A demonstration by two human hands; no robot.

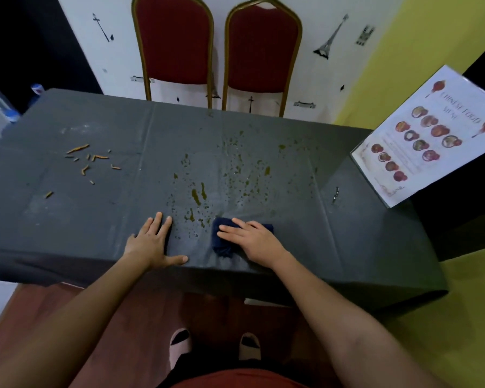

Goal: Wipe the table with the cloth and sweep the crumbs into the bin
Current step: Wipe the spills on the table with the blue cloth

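right hand (pixel 254 240) flat, fingers together, pressing navy cloth (pixel 221 245) lower centre; left hand (pixel 151 242) splayed on table (pixel 67 219); crumbs (pixel 87 161) upper left.

Both hands (pixel 151 242) flat, fingers (pixel 230 229) extended

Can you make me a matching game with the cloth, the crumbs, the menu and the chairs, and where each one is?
Things:
1. dark blue cloth
2. orange crumbs
3. menu
4. red chairs

Places:
A. behind the table's far edge
B. on the table's left part
C. under the right hand
D. at the table's right end

Pairs: 1-C, 2-B, 3-D, 4-A
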